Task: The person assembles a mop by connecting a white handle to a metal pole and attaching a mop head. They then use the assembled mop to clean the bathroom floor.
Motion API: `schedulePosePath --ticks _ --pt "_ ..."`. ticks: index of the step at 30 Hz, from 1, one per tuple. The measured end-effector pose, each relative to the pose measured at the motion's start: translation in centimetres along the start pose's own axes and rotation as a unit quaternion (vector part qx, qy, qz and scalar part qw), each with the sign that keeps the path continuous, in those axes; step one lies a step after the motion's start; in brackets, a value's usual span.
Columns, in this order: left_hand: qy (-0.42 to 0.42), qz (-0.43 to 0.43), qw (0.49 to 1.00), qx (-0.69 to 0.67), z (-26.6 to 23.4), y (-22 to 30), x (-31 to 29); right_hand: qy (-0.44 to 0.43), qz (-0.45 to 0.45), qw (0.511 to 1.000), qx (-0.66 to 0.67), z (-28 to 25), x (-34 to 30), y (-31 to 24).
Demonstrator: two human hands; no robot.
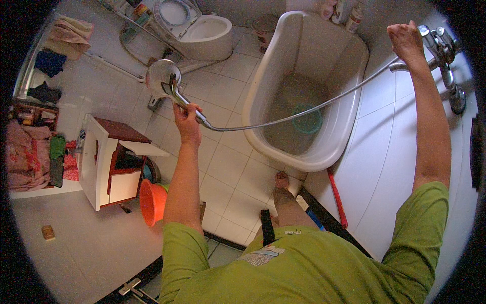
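Observation:
My left hand (188, 121) is closed around the handle of a chrome shower head (169, 81), raised over the tiled floor with its round face turned away to the left. From the handle's lower end a metal shower hose (293, 117) runs across the bathtub (255, 116) toward the wall faucet (445, 50) at the far right. Up there my right hand (406, 44) is curled at the faucet handle, just above the spout; the fingers hide most of that handle. Inside the tub is a round green plastic item (307, 119). No water spray can be made out.
A toilet (207, 31) with raised lid stands at the back. To the left are a small cabinet (96, 162) with an open door, an orange bucket (152, 202) and folded clothes (30, 152). Bottles (354, 19) line the tub's far corner. A red stick (337, 197) leans near my foot.

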State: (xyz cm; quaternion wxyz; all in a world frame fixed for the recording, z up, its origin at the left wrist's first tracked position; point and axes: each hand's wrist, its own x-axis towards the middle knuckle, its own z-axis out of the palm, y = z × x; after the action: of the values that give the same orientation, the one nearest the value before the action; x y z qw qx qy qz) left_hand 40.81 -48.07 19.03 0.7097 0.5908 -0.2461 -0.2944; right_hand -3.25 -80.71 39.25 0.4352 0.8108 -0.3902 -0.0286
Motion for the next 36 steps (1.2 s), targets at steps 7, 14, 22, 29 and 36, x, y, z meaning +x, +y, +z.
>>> schedulePosePath --ticks 7,14,22,29,36 --pt "0.010 0.020 1.000 -0.015 0.8 0.2 -0.4 -0.025 0.011 1.000 0.004 -0.9 0.0 -0.2" --pt "0.002 0.010 1.000 -0.004 0.0 -0.1 -0.4 -0.016 0.005 1.000 0.011 -0.9 0.2 -0.3" --pt "0.019 0.026 0.999 0.035 0.0 -1.0 -0.6 0.142 -0.027 0.989 0.043 1.4 -0.6 -0.2" --pt "0.053 0.030 0.997 0.045 -1.2 -2.0 -1.5 0.017 -0.073 0.992 -0.098 4.6 -1.3 0.0" --pt "0.070 0.038 0.996 0.044 -3.2 -0.6 -5.6 -0.036 -0.066 0.996 0.043 -1.4 -2.5 -5.7"
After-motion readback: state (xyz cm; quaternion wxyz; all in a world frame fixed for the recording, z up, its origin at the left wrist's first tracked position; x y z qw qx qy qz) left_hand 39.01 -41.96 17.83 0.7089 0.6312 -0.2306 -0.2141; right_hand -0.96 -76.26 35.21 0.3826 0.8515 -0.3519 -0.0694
